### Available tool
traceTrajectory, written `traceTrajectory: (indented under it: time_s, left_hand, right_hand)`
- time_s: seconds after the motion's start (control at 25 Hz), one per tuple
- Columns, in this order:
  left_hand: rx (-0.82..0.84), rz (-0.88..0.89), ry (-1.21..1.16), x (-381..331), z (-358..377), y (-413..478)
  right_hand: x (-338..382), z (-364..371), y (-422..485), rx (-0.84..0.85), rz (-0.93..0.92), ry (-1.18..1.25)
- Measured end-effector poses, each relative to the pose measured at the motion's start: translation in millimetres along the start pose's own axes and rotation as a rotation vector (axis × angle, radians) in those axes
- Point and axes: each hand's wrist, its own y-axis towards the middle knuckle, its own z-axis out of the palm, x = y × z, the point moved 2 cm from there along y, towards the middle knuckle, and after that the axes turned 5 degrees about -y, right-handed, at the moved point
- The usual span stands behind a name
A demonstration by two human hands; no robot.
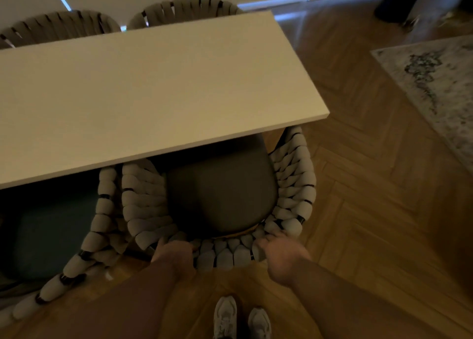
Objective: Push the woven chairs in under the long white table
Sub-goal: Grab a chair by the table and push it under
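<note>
The head camera looks steeply down from close above the white table (153,87) and herringbone floor (371,185).

The table (153,82) is plain white, tinted warm cream in the dim light. The chair (294,185) in front of me is woven from thick, pale grey-beige bands, with thin black lines of frame showing between them. Its cushion (220,192) is plain dull grey-brown. The left chair (105,200) has the same pale weave and a dark teal cushion (51,236). The far chairs (184,8) show beige weave with dark slits. The floor (371,185) is mid-brown wood in a herringbone pattern. The rug (435,82) is pale grey with dark mottled blotches. My shoes (225,315) are off-white.
</note>
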Motion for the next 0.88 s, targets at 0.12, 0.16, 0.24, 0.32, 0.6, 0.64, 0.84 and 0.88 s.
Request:
traceTrajectory:
  time_s: [0.12, 0.16, 0.24, 0.32, 0.6, 0.64, 0.84, 0.88]
  left_hand:
    - [0.084, 0.06, -0.114, -10.1, -16.1, -17.1]
    - [0.067, 0.075, -0.136, -13.4, -25.0, -23.2]
    - [-0.049, 0.09, -0.18, -27.2, -52.8, -37.6]
    - [-0.199, 0.09, -0.203, -48.1, -87.9, -52.0]
    - [-0.502, 0.09, -0.436, -182.8, -201.7, -78.0]
    - [-0.529, 0.085, -0.467, -205.0, -215.2, -81.8]
    - [-0.689, 0.091, -0.551, -304.7, -285.9, -99.1]
    - [-0.716, 0.091, -0.552, -317.1, -299.5, -100.6]
  right_hand:
    - [-26.9, -24.0, -27.3, -0.02, 0.059, 0.137]
    - [-39.6, -33.6, -34.6, -0.039, 0.089, 0.165]
    - [-73.9, -53.0, -50.5, -0.102, 0.15, 0.219]
    - [-114.2, -69.7, -65.5, -0.176, 0.222, 0.293]
    - [-286.5, -146.6, -118.9, -0.394, 0.267, 0.36]
    - [-310.4, -160.2, -128.4, -0.425, 0.257, 0.345]
    - [-417.3, -222.0, -164.9, -0.517, 0.222, 0.284]
    - [-433.3, -234.0, -167.0, -0.534, 0.22, 0.276]
